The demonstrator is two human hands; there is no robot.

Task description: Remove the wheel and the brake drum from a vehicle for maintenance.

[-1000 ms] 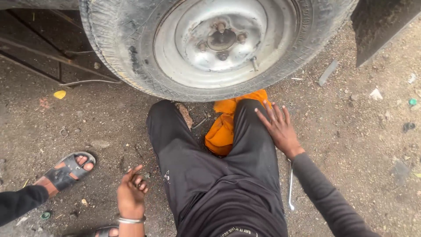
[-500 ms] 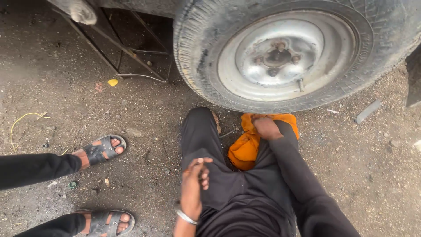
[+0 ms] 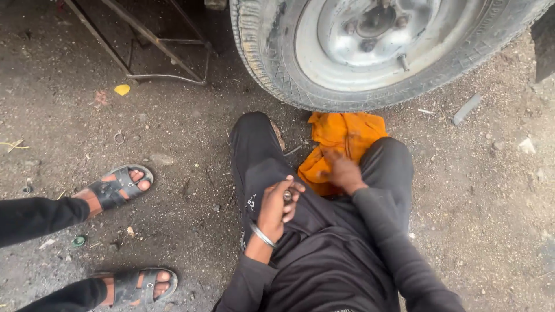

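Note:
I squat in black trousers in front of a vehicle's wheel (image 3: 370, 46), which has a worn tyre and a grey steel rim. My left hand (image 3: 276, 207), with a metal bangle on the wrist, rests on my left thigh. Its fingers are closed on a small metal piece (image 3: 287, 196). My right hand (image 3: 342, 171) is blurred. It lies on a crumpled orange cloth (image 3: 338, 138) on the ground between my knees, just below the tyre. Whether its fingers grip the cloth does not show.
Another person's two feet in black sandals (image 3: 118, 186) (image 3: 137, 286) stand at the left on gritty dirt ground. A thin metal frame (image 3: 156, 52) lies under the vehicle at the upper left. A grey bar-shaped piece (image 3: 467, 108) lies right of the tyre.
The view has swung right and closer to the wheel. My left hand has risen onto my thigh and closed on the small metal piece. My right hand has dropped from my knee to the orange cloth.

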